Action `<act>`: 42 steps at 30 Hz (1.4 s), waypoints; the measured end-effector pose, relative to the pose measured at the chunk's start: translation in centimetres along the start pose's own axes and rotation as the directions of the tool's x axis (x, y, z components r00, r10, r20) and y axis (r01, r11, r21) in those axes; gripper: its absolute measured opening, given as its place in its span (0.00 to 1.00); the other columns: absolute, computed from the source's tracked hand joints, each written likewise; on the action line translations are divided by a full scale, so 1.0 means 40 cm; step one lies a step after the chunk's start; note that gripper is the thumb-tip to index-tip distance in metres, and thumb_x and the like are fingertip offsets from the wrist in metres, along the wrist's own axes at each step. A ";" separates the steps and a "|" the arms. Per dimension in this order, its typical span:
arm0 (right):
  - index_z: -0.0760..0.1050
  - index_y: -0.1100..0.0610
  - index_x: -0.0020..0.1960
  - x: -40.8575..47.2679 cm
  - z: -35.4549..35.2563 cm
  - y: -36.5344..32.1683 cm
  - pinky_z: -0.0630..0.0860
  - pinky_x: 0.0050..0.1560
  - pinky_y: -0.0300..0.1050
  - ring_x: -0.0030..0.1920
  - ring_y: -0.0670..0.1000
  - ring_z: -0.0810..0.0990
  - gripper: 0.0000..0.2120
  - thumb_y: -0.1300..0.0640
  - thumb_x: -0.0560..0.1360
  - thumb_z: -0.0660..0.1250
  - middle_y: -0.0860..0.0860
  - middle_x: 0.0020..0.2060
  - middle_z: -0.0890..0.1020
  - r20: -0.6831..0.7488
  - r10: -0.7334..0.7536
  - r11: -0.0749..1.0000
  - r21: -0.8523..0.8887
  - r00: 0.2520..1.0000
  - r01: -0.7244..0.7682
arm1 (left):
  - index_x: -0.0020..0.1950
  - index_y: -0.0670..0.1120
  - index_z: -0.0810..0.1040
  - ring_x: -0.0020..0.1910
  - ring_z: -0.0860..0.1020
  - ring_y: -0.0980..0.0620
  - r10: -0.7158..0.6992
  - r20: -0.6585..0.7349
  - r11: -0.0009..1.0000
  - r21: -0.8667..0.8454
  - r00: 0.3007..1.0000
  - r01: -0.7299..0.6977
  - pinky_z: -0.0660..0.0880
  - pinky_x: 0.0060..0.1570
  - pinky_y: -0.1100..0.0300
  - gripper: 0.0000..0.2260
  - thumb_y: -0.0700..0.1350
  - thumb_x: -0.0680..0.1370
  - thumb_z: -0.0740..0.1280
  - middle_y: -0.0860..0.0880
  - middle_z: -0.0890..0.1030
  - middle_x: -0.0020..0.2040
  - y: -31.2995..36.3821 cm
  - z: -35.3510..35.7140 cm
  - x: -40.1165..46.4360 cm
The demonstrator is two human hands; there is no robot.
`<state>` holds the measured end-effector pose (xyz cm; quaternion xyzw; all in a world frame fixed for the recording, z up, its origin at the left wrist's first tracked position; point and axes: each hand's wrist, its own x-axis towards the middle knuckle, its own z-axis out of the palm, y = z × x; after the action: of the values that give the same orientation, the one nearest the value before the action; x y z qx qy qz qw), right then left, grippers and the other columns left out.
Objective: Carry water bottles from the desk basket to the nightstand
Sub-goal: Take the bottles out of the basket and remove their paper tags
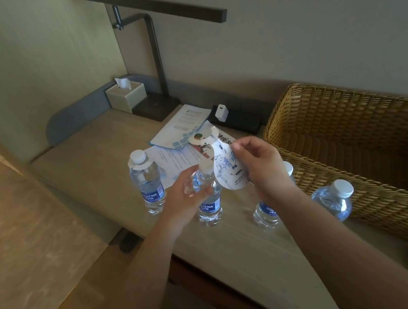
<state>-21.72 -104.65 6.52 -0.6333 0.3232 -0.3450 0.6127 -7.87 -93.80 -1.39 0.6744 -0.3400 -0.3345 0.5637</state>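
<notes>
Four clear water bottles with white caps and blue labels are seen on the counter (85, 157) at mid-frame: one at the left (147, 182), one in the centre (208, 196), one partly hidden behind the right wrist (267, 213), and one (334, 200) just beside the wicker basket (358, 156) at the right. The centre bottle is clasped by the left hand (190, 194). A white paper neck tag (229, 166) is pinched in the grip of the right hand (263, 166). "AQUAFINA" is read on the labels. Leaflets (180, 131), a tissue box (125, 94) and a lamp (155, 55) are set behind.
</notes>
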 end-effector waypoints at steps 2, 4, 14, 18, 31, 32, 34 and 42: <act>0.79 0.57 0.47 -0.017 -0.025 -0.013 0.75 0.31 0.36 0.34 0.45 0.79 0.06 0.56 0.78 0.65 0.47 0.35 0.82 -0.041 -0.025 0.999 0.028 0.999 0.027 | 0.67 0.56 0.70 0.65 0.75 0.52 -0.003 -0.035 1.000 0.020 0.999 0.004 0.75 0.61 0.51 0.37 0.58 0.60 0.77 0.55 0.77 0.64 -0.006 0.013 0.010; 0.79 0.56 0.47 -0.040 -0.059 -0.022 0.76 0.32 0.36 0.34 0.44 0.80 0.06 0.56 0.78 0.64 0.47 0.35 0.83 -0.092 -0.050 0.998 0.022 0.994 0.053 | 0.67 0.56 0.68 0.64 0.75 0.51 0.005 -0.071 0.995 0.096 0.997 0.002 0.76 0.58 0.52 0.39 0.58 0.59 0.78 0.54 0.75 0.65 -0.009 0.036 0.017; 0.79 0.56 0.47 -0.244 -0.326 0.016 0.75 0.34 0.32 0.36 0.39 0.81 0.06 0.56 0.79 0.64 0.42 0.36 0.84 -0.598 -0.154 0.987 -0.055 0.787 0.151 | 0.58 0.56 0.69 0.53 0.78 0.53 0.193 -0.021 0.932 0.316 0.981 -0.176 0.77 0.52 0.51 0.29 0.50 0.64 0.80 0.53 0.79 0.54 -0.021 0.131 0.033; 0.79 0.56 0.49 -0.365 -0.491 0.131 0.76 0.32 0.32 0.38 0.41 0.83 0.07 0.54 0.78 0.65 0.45 0.38 0.85 -0.833 0.000 1.000 -0.016 0.554 -0.023 | 0.59 0.57 0.68 0.52 0.79 0.51 0.203 0.053 0.925 0.317 0.978 -0.210 0.76 0.51 0.50 0.30 0.51 0.63 0.81 0.53 0.79 0.54 -0.034 0.178 0.020; 0.76 0.55 0.44 -0.440 -0.686 0.399 0.65 0.30 0.35 0.41 0.53 0.78 0.04 0.54 0.75 0.67 0.52 0.37 0.80 -0.922 0.158 0.784 -0.100 0.352 -0.613 | 0.55 0.62 0.65 0.52 0.78 0.48 0.217 0.076 0.920 0.316 0.973 -0.230 0.74 0.50 0.50 0.30 0.49 0.63 0.81 0.50 0.78 0.55 -0.047 0.210 0.018; 0.76 0.55 0.44 -0.441 -0.689 0.402 0.66 0.30 0.37 0.41 0.54 0.78 0.04 0.55 0.76 0.66 0.53 0.38 0.79 -0.921 0.155 0.770 -0.114 0.358 -0.627 | 0.55 0.62 0.65 0.52 0.78 0.49 0.227 0.074 0.918 0.318 0.971 -0.239 0.73 0.49 0.51 0.30 0.49 0.64 0.81 0.51 0.78 0.55 -0.047 0.210 0.016; 0.76 0.57 0.48 -0.444 -0.691 0.407 0.69 0.35 0.42 0.42 0.56 0.78 0.05 0.56 0.77 0.64 0.56 0.40 0.80 -0.913 0.149 0.731 -0.158 0.381 -0.664 | 0.55 0.62 0.65 0.52 0.78 0.49 0.239 0.073 0.917 0.310 0.968 -0.250 0.73 0.49 0.53 0.30 0.49 0.64 0.81 0.51 0.78 0.55 -0.048 0.211 0.014; 0.74 0.58 0.61 -0.464 -0.674 0.417 0.67 0.42 0.44 0.48 0.59 0.78 0.12 0.58 0.79 0.61 0.58 0.54 0.79 -0.867 0.020 0.582 -0.395 0.498 -0.711 | 0.56 0.62 0.64 0.52 0.78 0.50 0.223 0.052 0.923 0.310 0.973 -0.228 0.73 0.48 0.53 0.31 0.50 0.63 0.81 0.52 0.78 0.55 -0.057 0.214 0.021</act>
<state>-54.23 -104.77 -10.60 -0.4999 0.8048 -0.2746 0.1643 -14.38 -98.76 -4.89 0.7092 -0.4684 -0.2146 0.4813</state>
